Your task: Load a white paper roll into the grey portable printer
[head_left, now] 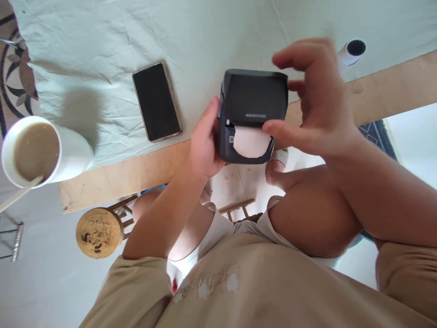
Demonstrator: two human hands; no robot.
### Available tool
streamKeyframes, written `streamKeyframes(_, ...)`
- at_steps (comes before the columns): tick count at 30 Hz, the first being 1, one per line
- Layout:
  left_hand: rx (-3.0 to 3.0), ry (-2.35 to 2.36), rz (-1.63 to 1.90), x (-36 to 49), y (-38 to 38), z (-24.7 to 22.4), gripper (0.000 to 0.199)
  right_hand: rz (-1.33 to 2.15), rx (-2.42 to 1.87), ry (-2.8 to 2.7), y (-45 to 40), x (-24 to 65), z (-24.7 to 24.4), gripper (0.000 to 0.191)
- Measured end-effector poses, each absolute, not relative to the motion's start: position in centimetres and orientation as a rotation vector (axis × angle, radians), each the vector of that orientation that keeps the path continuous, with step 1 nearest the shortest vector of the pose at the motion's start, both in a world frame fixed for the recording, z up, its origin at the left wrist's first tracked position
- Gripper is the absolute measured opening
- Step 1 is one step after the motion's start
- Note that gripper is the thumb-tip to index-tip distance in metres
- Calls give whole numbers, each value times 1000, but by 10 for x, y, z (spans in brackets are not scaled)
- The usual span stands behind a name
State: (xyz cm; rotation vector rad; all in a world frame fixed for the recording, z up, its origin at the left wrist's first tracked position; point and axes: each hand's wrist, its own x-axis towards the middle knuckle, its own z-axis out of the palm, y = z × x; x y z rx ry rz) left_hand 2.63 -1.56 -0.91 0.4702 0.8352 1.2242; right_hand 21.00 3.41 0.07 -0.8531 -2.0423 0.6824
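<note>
A black portable label printer (256, 98) is held up near the table's front edge, its lid facing me. White paper (251, 142) with a rounded end comes out of the slot below the lid. My left hand (205, 141) grips the printer's left side, thumb along the edge and the other fingers hidden beneath. On the right, my right hand (316, 98) is spread, its fingers apart and curved beside the printer. Its thumb tip overlaps the lid's lower right corner next to the paper; whether it presses there I cannot tell.
A smartphone (157, 102) with a dark screen lies on the pale tablecloth (205, 36). At the left stands a white cup (73, 148) of brown drink with a spoon handle (20, 193). A white cylinder (350, 54) is at the right. Below is a round wooden stool (99, 232).
</note>
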Motion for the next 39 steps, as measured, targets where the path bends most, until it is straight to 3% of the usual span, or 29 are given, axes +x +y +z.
streamKeyframes(6,601,863,1185,24,-17,-11,23,346,-1005,-1747,25,204,13,19)
streamKeyframes(12,671,831,1141,18,-19,-11,19,339,-1067,-1837,26,203,15,3)
streamKeyframes(17,661,831,1126,19,-19,-9,27,281,-1153,-2279,27,204,12,16)
streamKeyframes(24,703,829,1136,21,-20,-12,30,412,-1253,-2335,22,208,20,23)
streamKeyframes(31,624,836,1166,20,-20,-14,24,1193,-945,-1613,42,215,18,46)
streamKeyframes(34,570,912,1153,23,-19,-11,30,1243,-996,-1257,58,216,10,40)
streamKeyframes(39,577,889,1160,25,-17,-12,31,1102,-1120,-1226,62,218,2,31)
